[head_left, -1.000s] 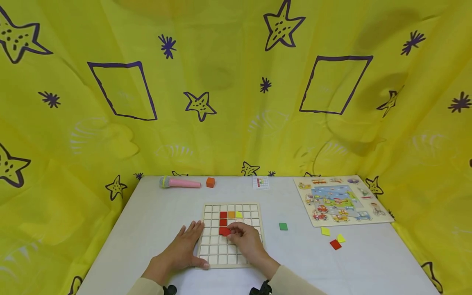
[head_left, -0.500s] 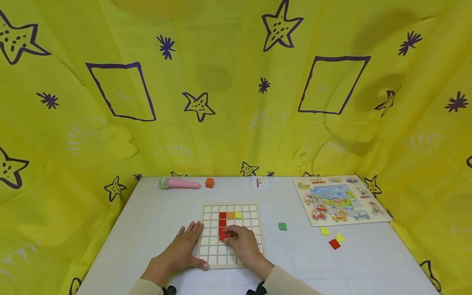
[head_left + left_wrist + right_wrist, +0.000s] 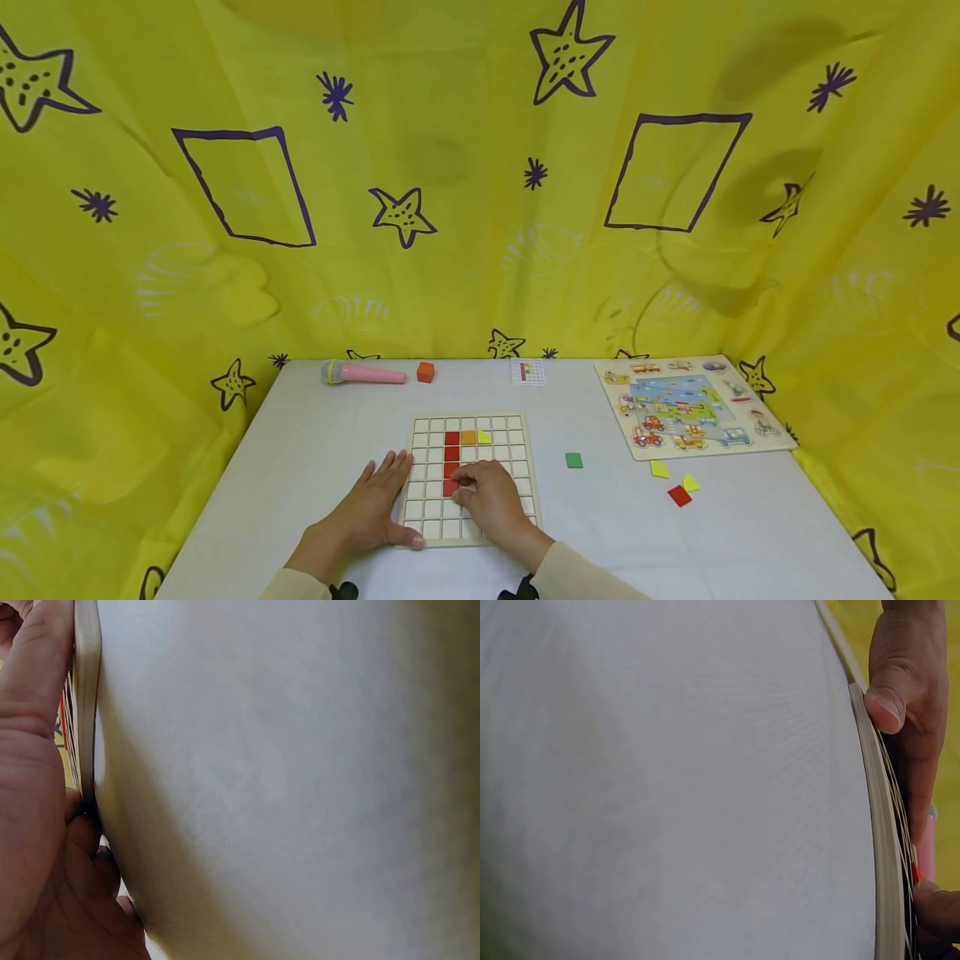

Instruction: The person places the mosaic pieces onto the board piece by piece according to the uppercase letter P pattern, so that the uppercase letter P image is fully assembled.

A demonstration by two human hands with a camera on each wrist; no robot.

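A square wooden grid board (image 3: 432, 542) lies on the white table in the head view. My left hand (image 3: 367, 508) rests along its left edge, fingers spread, thumb on the near left corner. At the bottom of a column of red tiles, my right hand (image 3: 491, 500) pinches a red tile (image 3: 449, 488) between thumb and index finger; the tile sits in line with its grid cell. An orange tile (image 3: 468, 437) and a yellow piece (image 3: 483, 437) extend the top of the column rightward. The right wrist view shows a fingertip beside a bit of red tile (image 3: 917, 874).
Right of the board lie a green tile (image 3: 573, 460), yellow pieces (image 3: 659, 470) and a loose red tile (image 3: 679, 496). Behind are a pattern card (image 3: 528, 372), a pink toy microphone (image 3: 372, 375), an orange cube (image 3: 425, 372) and a vehicle picture puzzle (image 3: 750, 446).
My right hand has moved slightly toward me, bringing the red tile from a skewed pose down square into the cell below the others. My left hand stays at the board's edge.
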